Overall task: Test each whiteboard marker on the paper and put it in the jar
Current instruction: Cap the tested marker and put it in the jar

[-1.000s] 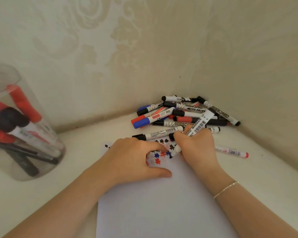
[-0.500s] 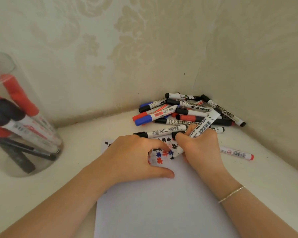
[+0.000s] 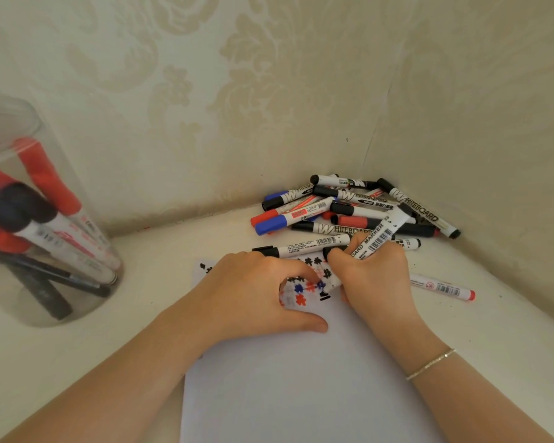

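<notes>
My right hand [image 3: 376, 282] grips a white whiteboard marker [image 3: 378, 238], tip down on the white paper [image 3: 301, 385] beside a fresh black stroke. My left hand [image 3: 253, 298] rests on the paper with fingers bent, pressing it flat; it holds nothing that I can see. Small black, blue and red test marks [image 3: 304, 286] fill the paper's far end. A pile of markers [image 3: 349, 209] lies in the corner. The clear jar [image 3: 36, 219] at the far left holds several red and black markers.
One capped black marker [image 3: 301, 246] lies just beyond my left hand. A red-ended marker [image 3: 442, 287] lies alone to the right of my right hand. Patterned walls close in behind and on the right, meeting at the corner.
The marker tip has moved a little down the paper, and a new short black stroke shows below the earlier marks. My left hand has stayed in place.
</notes>
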`<state>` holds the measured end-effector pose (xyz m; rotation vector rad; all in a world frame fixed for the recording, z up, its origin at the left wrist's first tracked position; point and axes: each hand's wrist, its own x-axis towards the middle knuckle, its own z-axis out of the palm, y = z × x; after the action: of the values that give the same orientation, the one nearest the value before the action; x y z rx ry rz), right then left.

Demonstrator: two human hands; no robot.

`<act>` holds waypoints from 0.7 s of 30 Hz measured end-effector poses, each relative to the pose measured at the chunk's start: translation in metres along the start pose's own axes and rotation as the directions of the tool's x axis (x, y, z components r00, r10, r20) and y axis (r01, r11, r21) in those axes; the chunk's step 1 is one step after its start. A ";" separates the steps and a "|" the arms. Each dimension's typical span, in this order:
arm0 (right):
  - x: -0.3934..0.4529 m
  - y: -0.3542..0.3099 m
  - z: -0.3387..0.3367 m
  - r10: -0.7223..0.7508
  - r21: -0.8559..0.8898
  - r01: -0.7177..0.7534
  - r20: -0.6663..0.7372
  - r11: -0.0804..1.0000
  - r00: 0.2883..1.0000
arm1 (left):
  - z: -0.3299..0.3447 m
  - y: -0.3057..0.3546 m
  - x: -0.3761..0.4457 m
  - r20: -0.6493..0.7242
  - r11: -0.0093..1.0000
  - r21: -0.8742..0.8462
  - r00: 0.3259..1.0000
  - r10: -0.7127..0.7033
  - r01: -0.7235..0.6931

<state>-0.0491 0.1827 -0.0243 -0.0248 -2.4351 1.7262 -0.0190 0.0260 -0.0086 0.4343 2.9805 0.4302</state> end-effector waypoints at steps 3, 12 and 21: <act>0.000 0.000 -0.001 -0.008 -0.021 0.008 0.010 1.000 1.000 | 0.001 0.000 0.000 -0.002 1.000 0.004 1.000 -0.003 0.003; 0.000 0.001 0.000 -0.001 -0.002 0.001 -0.007 1.000 1.000 | 0.001 0.000 0.000 -0.009 1.000 0.002 1.000 -0.001 0.001; 0.001 -0.008 -0.013 0.003 0.596 -0.069 0.111 0.800 0.994 | -0.001 -0.016 -0.005 0.020 0.862 -0.507 1.000 0.013 -0.001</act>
<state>-0.0479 0.1927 -0.0128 0.0974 -1.8334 2.4914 -0.0182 0.0092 -0.0120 0.3839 2.6844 1.1612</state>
